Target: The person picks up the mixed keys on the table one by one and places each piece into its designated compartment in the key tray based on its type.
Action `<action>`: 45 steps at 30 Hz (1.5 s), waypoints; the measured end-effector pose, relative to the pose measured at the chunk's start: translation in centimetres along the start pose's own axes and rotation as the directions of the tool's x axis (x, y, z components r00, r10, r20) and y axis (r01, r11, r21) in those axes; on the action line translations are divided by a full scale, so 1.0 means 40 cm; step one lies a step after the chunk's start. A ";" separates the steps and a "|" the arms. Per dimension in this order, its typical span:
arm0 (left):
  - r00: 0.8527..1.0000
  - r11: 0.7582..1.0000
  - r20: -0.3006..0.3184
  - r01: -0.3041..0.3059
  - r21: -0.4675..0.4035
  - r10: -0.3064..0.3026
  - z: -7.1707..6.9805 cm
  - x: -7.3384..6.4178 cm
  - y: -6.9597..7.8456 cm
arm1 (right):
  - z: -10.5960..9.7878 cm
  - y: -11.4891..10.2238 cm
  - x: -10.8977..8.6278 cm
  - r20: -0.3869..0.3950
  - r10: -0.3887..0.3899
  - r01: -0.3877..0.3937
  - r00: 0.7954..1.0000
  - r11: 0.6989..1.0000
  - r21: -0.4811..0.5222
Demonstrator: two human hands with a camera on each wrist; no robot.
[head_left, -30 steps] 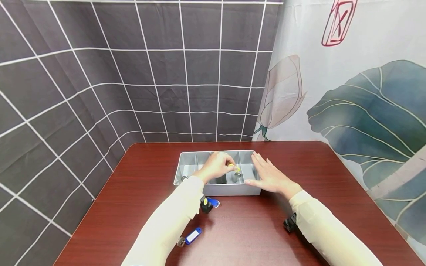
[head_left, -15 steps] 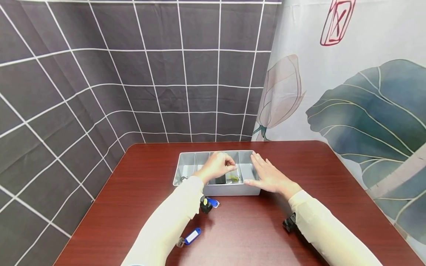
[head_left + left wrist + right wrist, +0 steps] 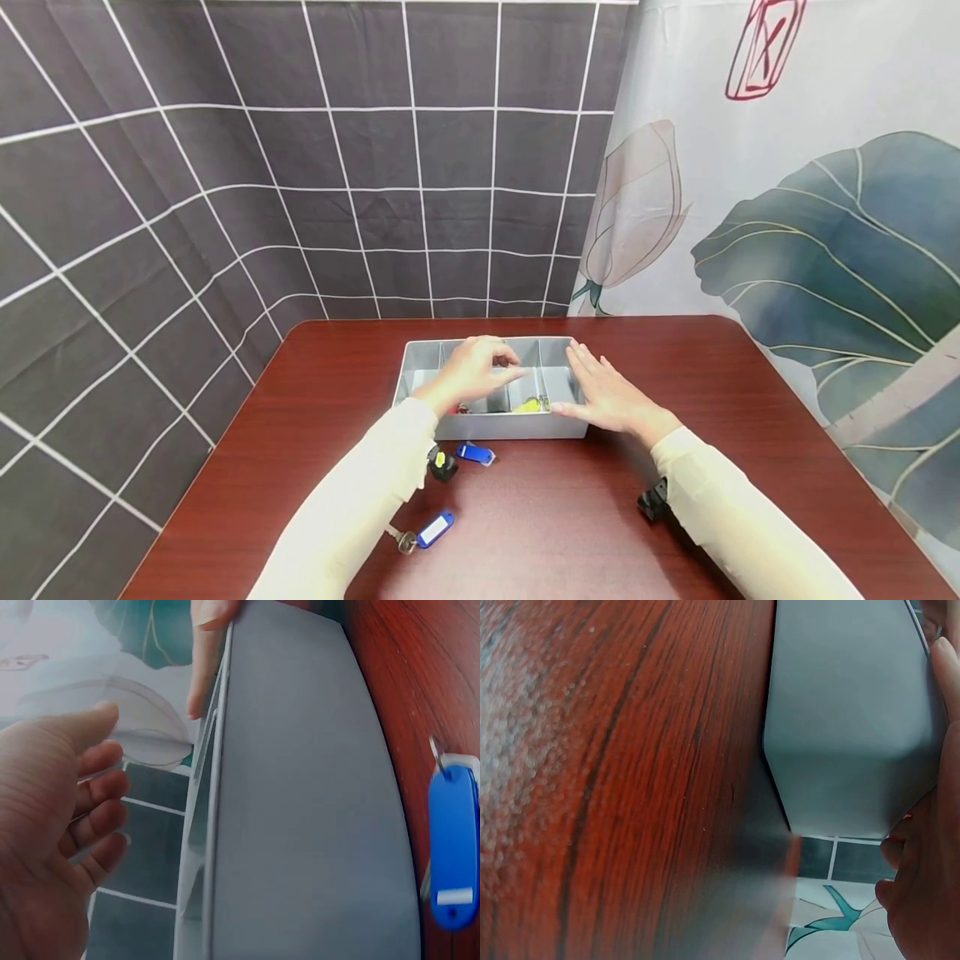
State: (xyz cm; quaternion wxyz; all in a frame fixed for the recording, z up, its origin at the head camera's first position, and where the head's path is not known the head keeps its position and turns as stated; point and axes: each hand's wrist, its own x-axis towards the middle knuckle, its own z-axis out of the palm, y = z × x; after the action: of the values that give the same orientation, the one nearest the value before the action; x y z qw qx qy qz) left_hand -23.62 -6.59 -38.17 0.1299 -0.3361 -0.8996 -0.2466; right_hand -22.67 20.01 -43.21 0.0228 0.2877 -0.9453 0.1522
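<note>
A grey divided tray [image 3: 517, 427] stands on the table. Over its middle compartments hovers my left hand [image 3: 480, 367], fingers loosely curled and nothing in them; the left wrist view shows the same hand [image 3: 67, 802] beside the tray's upper edge. A yellow key tag [image 3: 528, 406] lies in a compartment right of the middle. My right hand [image 3: 607, 390] rests on the tray's right end with straight fingers, its thumb at the front rim. Something small and red [image 3: 454, 409] shows in the tray, partly hidden by the left wrist.
On the table [image 3: 555, 517], a blue key tag [image 3: 475, 452] lies just in front of the tray. Nearer the person is another blue key tag [image 3: 435, 529] with a key [image 3: 407, 542]. A dark grid curtain [image 3: 360, 150] hangs behind the table.
My left hand let go of the yellow key tag, which dropped into the compartment, then moved a little left. My right hand has stayed on the tray's end.
</note>
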 end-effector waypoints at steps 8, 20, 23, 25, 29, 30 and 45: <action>0.999 0.999 -0.054 -0.002 0.047 0.004 -0.058 -0.078 -0.029 | -0.001 -0.002 0.002 0.002 -0.004 0.004 1.000 1.000 -0.007; 0.993 0.987 0.009 0.114 0.111 -0.115 -0.105 -0.203 -0.122 | -0.002 0.003 0.002 -0.001 -0.003 0.003 1.000 1.000 -0.011; 0.988 0.982 0.031 0.145 0.125 -0.150 -0.104 -0.231 -0.142 | -0.003 0.003 0.002 -0.004 -0.004 0.004 1.000 1.000 -0.006; 0.983 0.978 0.045 0.171 0.120 -0.178 -0.100 -0.249 -0.152 | -0.003 0.003 0.003 -0.005 -0.006 0.006 1.000 1.000 -0.006; 0.969 0.968 0.075 0.226 0.113 -0.235 -0.088 -0.279 -0.166 | 0.002 0.001 0.006 -0.002 -0.004 0.004 1.000 1.000 0.001; 0.965 0.964 0.082 0.240 0.113 -0.250 -0.085 -0.284 -0.168 | 0.003 0.000 0.006 -0.001 -0.005 0.005 1.000 1.000 0.004; 0.945 0.930 0.110 0.276 0.244 -0.310 -0.069 -0.297 -0.161 | 0.005 -0.002 0.006 0.003 -0.007 0.006 1.000 1.000 0.015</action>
State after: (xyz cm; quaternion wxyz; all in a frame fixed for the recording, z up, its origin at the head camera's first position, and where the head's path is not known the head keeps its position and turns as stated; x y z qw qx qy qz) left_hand -18.95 -18.67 -42.90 0.0624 -0.1981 -0.9689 -0.1345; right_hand -22.81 19.78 -43.36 0.0198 0.2912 -0.9432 0.1589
